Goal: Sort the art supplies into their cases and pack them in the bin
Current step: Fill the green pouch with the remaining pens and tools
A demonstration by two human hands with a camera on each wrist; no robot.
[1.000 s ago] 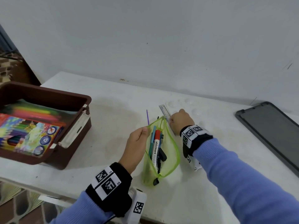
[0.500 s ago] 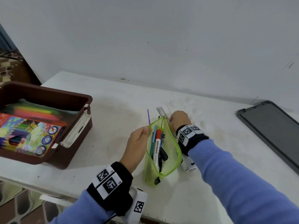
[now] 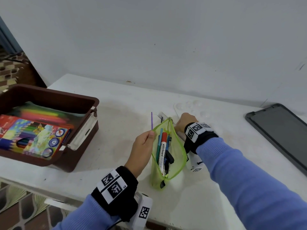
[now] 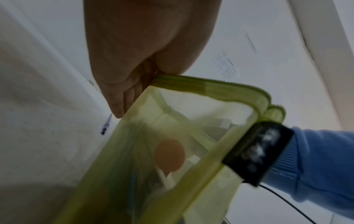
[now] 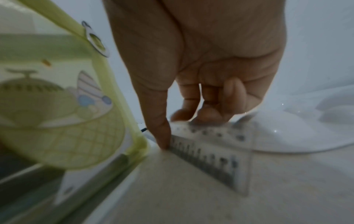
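Note:
A lime-green mesh pencil pouch (image 3: 178,156) lies unzipped on the white table (image 3: 116,113), holding a red-capped whiteboard marker (image 3: 162,150) and several pens. My left hand (image 3: 142,146) pinches the pouch's left rim (image 4: 191,81) and holds the mouth apart. My right hand (image 3: 185,121) is just beyond the pouch's far end, with thumb and fingertips (image 5: 203,116) pinching a clear plastic ruler (image 5: 206,153) that lies on the table. The ruler's far end (image 3: 162,115) shows past the zipper pull (image 3: 169,118). A thin purple stick (image 3: 151,121) lies left of it.
A brown bin (image 3: 54,97) at the left holds a coloured-pencil box (image 3: 33,138) and bright markers. A dark grey lid (image 3: 282,133) lies at the right edge. A clear paint palette (image 3: 191,105) sits behind my right hand. The table's front edge is near my wrists.
My right hand has slid a little right and nearer along the ruler, and less of the ruler now shows past the pouch. My left hand keeps its hold on the pouch rim.

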